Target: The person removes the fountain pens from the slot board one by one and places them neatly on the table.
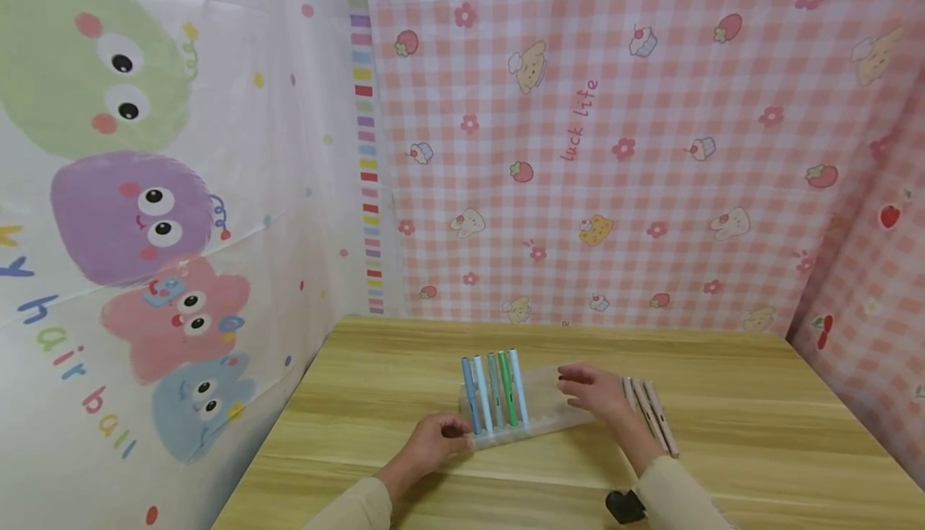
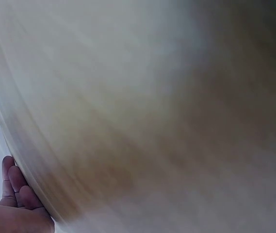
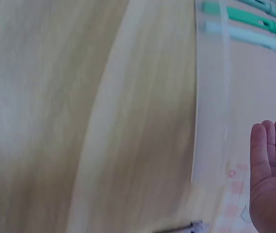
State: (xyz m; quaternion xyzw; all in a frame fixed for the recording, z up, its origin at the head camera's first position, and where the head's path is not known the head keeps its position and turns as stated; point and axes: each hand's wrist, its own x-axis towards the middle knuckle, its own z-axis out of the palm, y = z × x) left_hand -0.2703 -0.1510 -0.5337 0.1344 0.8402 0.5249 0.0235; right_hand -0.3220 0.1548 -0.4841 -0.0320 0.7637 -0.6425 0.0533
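Note:
A clear plastic pen rack (image 1: 556,420) stands on the table, with several blue, pale blue and green pens (image 1: 506,389) upright in its left part. At the rack's left end is my left hand (image 1: 433,442), thumb and fingers apart and loosely bent, close beside the lower corner. Whether they touch it cannot be made out. My right hand (image 1: 596,389) is by the rack's right part, palm toward it. Its fingers (image 3: 259,150) look nearly straight in the right wrist view and hold nothing. The left wrist view shows mostly blurred table and some left fingers (image 2: 19,182).
Several greyish pens (image 1: 653,417) lie side by side on the wooden table (image 1: 376,385), right of the right hand. Near the right sleeve is a black object (image 1: 624,506), partly hidden. Patterned cloths (image 1: 614,193) hang behind and at both sides.

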